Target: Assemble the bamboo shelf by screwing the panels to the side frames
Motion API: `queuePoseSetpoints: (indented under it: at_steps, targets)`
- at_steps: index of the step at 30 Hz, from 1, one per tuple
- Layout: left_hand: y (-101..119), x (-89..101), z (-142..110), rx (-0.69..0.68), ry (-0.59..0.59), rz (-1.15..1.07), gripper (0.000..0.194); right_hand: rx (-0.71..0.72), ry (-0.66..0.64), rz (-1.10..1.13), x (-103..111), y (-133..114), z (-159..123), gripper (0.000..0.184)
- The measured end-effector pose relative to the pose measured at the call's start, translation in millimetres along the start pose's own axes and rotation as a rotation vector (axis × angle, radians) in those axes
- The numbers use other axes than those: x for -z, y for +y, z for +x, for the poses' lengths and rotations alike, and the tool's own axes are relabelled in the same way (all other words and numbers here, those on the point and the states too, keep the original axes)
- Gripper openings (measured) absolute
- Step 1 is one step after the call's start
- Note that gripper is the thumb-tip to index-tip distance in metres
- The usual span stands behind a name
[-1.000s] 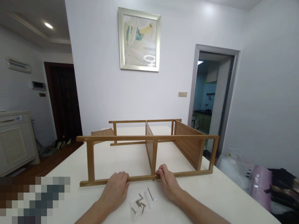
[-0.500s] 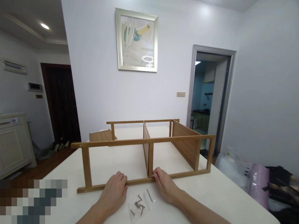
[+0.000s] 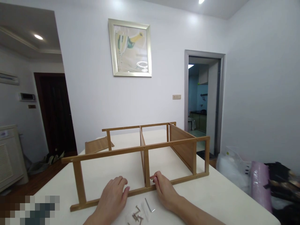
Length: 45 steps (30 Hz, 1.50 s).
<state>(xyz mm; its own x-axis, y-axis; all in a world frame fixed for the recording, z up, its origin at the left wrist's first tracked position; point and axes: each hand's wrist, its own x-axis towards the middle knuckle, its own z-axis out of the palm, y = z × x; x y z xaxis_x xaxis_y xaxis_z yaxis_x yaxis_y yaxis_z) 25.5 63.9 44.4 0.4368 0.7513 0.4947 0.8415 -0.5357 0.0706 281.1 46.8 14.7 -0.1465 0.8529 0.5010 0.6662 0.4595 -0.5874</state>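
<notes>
While a brown wooden shelf frame (image 3: 147,165) rests on a white table (image 3: 211,200), the left hand (image 3: 112,196) lies over its near lower rail, fingers loosely bent, thumb apart, grasping nothing visible. Just right of the middle post, the right hand (image 3: 164,189) has fingers curled and thumb closed against them; whether anything is pinched cannot be told. Nearer the viewer lie a silver L-shaped metal hex key (image 3: 149,206) and bronze-coloured metal screws (image 3: 137,216).
</notes>
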Motion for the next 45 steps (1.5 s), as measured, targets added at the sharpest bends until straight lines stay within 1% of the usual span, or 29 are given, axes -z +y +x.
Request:
queuePoseSetpoints:
  at_steps: [2,4,5,6,7,8,10,12,14,16,20,22,25,29,32,36,42,45]
  targets:
    - [13,18.3,14,-0.104,0.194,-0.037,0.021,-0.006,0.009,-0.014,0,0,0,0.025]
    - [28,41.1,35,-0.187,0.375,-0.060,0.020,-0.007,0.019,-0.021,-1,-1,-1,0.025]
    - [36,52.7,47,-0.199,0.445,-0.060,0.024,-0.006,0.024,-0.021,-1,-1,-1,0.025]
    - [42,63.3,59,-0.196,0.483,-0.051,0.030,-0.004,0.030,-0.022,-1,-1,-1,0.025]
    - [47,72.6,71,-0.193,0.478,-0.039,0.038,-0.001,0.036,-0.023,-1,-1,-1,0.025]
    - [51,80.1,82,-0.199,0.438,-0.032,0.045,0.003,0.040,-0.025,-1,0,-1,0.024]
    - [56,89.6,100,-0.206,0.298,-0.031,0.056,0.011,0.047,-0.032,-2,2,-1,0.023]
    - [56,93.2,112,-0.173,0.148,-0.009,0.063,0.013,0.051,-0.038,-3,5,-1,0.022]
    - [55,93.6,118,-0.131,0.044,0.019,0.061,0.014,0.037,-0.035,-3,6,-1,0.023]
    - [54,93.3,121,-0.115,0.006,0.030,0.052,0.022,-0.003,-0.031,-2,5,-2,0.023]
    - [52,92.4,123,-0.136,0.034,0.012,0.042,0.042,-0.110,-0.044,3,-3,-4,0.023]
    - [51,90.7,125,-0.136,0.043,0.020,0.037,0.041,-0.137,-0.055,5,-7,-5,0.024]
    - [51,87.5,128,-0.126,0.044,0.072,0.032,0.030,-0.143,-0.070,6,-8,-5,0.024]
    - [51,85.5,129,-0.139,0.049,0.123,0.029,0.010,-0.141,-0.079,6,-7,-4,0.025]
    - [51,86.3,129,-0.141,0.040,0.111,0.032,-0.005,-0.136,-0.081,6,-7,-4,0.025]
    - [49,86.5,129,-0.134,0.034,0.109,0.035,-0.008,-0.165,-0.085,9,-11,-4,0.024]
    - [52,79.6,128,-0.171,0.119,0.181,0.032,-0.013,-0.169,-0.105,10,-14,-4,0.026]
    - [54,78.0,127,-0.183,0.136,0.221,0.031,-0.022,-0.154,-0.110,9,-13,-3,0.026]
